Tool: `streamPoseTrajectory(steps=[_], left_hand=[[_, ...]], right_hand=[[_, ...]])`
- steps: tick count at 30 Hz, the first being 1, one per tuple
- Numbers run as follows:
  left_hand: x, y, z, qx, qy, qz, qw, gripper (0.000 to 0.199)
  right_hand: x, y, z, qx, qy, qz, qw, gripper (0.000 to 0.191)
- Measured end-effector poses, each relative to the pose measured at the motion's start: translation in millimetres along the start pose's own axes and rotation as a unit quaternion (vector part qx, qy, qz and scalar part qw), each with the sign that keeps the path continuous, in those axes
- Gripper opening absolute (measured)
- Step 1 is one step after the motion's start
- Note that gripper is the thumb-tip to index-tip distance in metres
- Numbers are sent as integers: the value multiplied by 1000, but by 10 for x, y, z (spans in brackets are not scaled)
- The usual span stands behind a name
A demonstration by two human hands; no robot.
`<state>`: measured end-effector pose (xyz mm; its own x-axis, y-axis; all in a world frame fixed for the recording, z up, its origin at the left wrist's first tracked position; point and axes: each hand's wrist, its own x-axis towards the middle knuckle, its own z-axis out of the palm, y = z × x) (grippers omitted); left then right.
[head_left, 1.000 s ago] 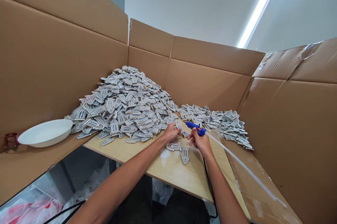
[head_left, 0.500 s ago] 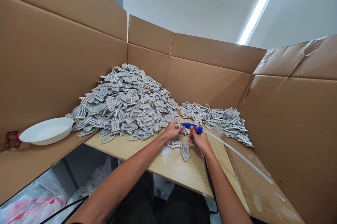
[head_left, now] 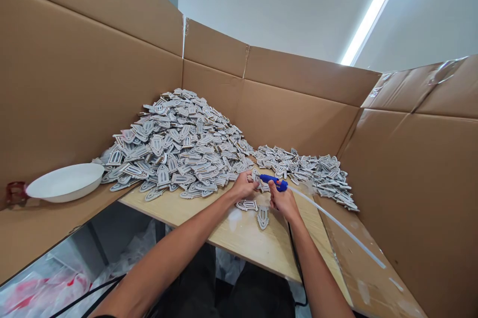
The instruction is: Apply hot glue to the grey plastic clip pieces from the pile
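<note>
My right hand (head_left: 283, 199) is closed around the handle of a blue glue gun (head_left: 273, 181), whose nozzle points left. A long white glue stick (head_left: 343, 224) trails out of its back end. Between the fingers of my left hand (head_left: 244, 186) is a small grey window-shaped piece (head_left: 255, 174), right at the nozzle tip. My fingers partly cover that piece. Below the hands, one grey piece (head_left: 247, 205) lies sideways on the wooden board (head_left: 239, 236), and another piece (head_left: 263, 217) lies with its point toward me.
A tall heap of grey pieces (head_left: 179, 146) fills the back left, and a lower heap (head_left: 313, 171) lies back right. A white bowl (head_left: 65, 182) stands at left beside a dark red object (head_left: 16, 194). Cardboard walls (head_left: 298, 109) surround the board. A black cord (head_left: 295, 253) hangs by my right forearm.
The camera view has shifted slightly. Both hands, the glue gun and the held piece stay in nearly the same place.
</note>
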<state>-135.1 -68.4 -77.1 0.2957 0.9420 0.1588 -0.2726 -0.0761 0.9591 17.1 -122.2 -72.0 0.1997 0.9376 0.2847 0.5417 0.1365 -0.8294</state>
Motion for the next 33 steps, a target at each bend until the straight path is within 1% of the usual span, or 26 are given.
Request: streamPoseTrajectory(steps=[3, 7, 11, 13, 16, 19, 22, 24, 26, 27, 29, 30, 33], left_hand=[[-17, 10, -12, 10, 6, 1, 1000, 29], [-17, -3, -38, 37, 10, 9, 999, 29], [-2, -37, -75, 113, 25, 38, 993, 28], [-6, -41, -98, 156, 29, 64, 985, 25], [-18, -28, -124, 199, 32, 88, 976, 19], [-13, -18, -129, 218, 46, 89, 971, 16], [12, -30, -121, 218, 61, 79, 971, 15], [27, -43, -118, 212, 64, 73, 972, 16], [35, -49, -120, 213, 77, 70, 972, 17], [37, -49, -124, 215, 87, 71, 970, 18], [42, -44, -135, 221, 111, 74, 966, 16], [47, -40, -141, 219, 120, 75, 965, 14], [78, -33, -151, 190, 135, 70, 970, 5]], right_hand=[[-9, -18, -6, 14, -25, 16, 999, 61], [-26, -29, -2, 1, -20, 23, 1000, 61], [-59, -48, -4, -42, -17, 8, 999, 62], [-78, -72, -6, -68, -18, -21, 997, 61], [-99, -115, 6, -101, -2, -92, 991, 55], [-109, -139, 37, -132, 26, -161, 978, 50], [-102, -131, 38, -152, 61, -185, 969, 48], [-89, -114, 4, -143, 100, -165, 971, 49], [-72, -97, -45, -116, 128, -111, 979, 55], [-64, -91, -68, -93, 127, -80, 984, 58], [-51, -87, -99, -39, 98, -28, 994, 64], [-46, -88, -104, -14, 77, -12, 997, 66], [-37, -99, -92, 35, 24, 4, 999, 69]])
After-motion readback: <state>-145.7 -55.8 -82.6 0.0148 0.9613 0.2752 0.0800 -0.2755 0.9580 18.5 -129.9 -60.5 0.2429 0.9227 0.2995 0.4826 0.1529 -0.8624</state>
